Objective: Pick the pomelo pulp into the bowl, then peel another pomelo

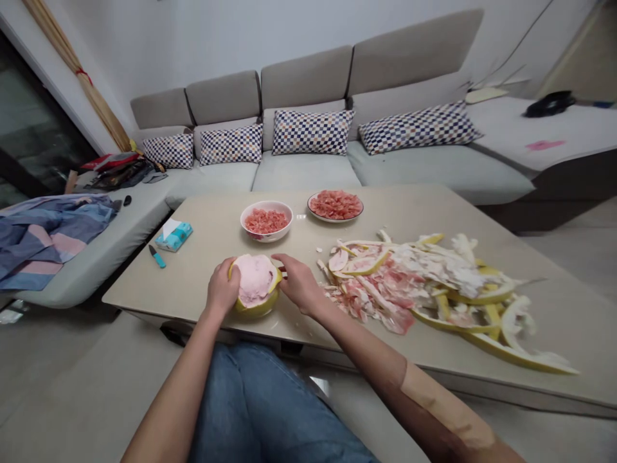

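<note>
A partly peeled pomelo [255, 281] sits at the near edge of the table, its pale pink pith bare on top and yellow rind around the lower part. My left hand [224, 288] is wrapped against its left side, thumb on the rim. On the right side, my right hand [297, 281] grips the rind's upper edge with its fingers; the fingertips are partly hidden. Behind the pomelo stands a white bowl [267, 237] of pink pomelo pulp [265, 220]. Farther back, a dark-rimmed plate [336, 220] bears more pulp pieces [336, 204].
A heap of yellow rind, white pith and pink membranes [409, 283] spreads over the table's right side. To the left lie a blue tissue pack [174, 236] and a turquoise-handled knife [157, 256]. A grey sofa [308, 172] with checkered cushions [313, 132] stands behind the table [202, 283].
</note>
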Demonstrator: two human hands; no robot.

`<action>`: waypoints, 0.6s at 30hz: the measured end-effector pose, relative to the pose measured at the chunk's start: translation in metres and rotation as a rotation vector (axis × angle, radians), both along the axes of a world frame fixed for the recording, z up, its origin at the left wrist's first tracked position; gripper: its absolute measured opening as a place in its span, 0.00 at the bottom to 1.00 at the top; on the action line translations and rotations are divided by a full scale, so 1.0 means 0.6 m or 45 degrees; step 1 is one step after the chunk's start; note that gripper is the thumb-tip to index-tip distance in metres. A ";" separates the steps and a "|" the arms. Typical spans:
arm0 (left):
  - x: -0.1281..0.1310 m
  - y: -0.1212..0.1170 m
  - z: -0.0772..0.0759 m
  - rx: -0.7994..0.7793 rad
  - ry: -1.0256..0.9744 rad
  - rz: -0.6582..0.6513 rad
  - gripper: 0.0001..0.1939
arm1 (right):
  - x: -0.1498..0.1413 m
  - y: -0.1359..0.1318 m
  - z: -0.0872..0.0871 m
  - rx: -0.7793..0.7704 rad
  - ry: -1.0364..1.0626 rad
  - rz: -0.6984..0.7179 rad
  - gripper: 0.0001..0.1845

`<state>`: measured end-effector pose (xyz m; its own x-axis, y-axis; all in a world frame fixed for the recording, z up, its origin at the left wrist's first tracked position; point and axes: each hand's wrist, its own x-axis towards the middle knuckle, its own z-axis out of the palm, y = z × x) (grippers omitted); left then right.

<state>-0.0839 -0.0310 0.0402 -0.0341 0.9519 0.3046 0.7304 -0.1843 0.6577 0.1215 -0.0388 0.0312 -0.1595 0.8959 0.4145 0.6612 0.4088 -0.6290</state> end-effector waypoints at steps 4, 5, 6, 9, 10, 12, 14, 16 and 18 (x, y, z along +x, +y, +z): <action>0.005 -0.014 -0.003 0.051 0.019 -0.002 0.21 | 0.007 0.002 0.008 -0.040 -0.088 0.105 0.16; 0.006 -0.017 -0.004 0.064 0.022 0.000 0.21 | 0.008 0.002 0.008 -0.039 -0.080 0.081 0.14; 0.008 -0.020 -0.005 0.082 0.025 0.001 0.21 | 0.008 0.002 0.007 -0.035 -0.059 0.043 0.12; 0.008 -0.028 -0.010 0.164 0.035 -0.013 0.20 | 0.008 0.000 0.002 -0.025 0.025 -0.048 0.10; 0.006 -0.030 -0.013 0.195 0.036 -0.025 0.19 | 0.009 -0.002 0.001 -0.023 0.056 -0.043 0.10; 0.003 -0.036 -0.017 0.251 0.038 -0.057 0.19 | 0.010 -0.006 0.001 -0.012 0.109 0.020 0.13; 0.000 -0.043 -0.022 0.301 0.047 -0.081 0.19 | 0.011 -0.008 0.005 0.002 0.093 0.152 0.16; 0.001 -0.050 -0.026 0.352 0.062 -0.097 0.19 | 0.012 -0.007 0.009 0.014 -0.002 0.211 0.16; 0.006 -0.058 -0.030 0.402 0.080 -0.110 0.19 | 0.014 -0.003 0.011 0.017 -0.097 0.139 0.12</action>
<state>-0.0803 -0.0658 0.0222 0.0706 0.8089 0.5837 0.7404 -0.4346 0.5127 0.1297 -0.0407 0.0376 -0.2874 0.8661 0.4090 0.6578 0.4889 -0.5730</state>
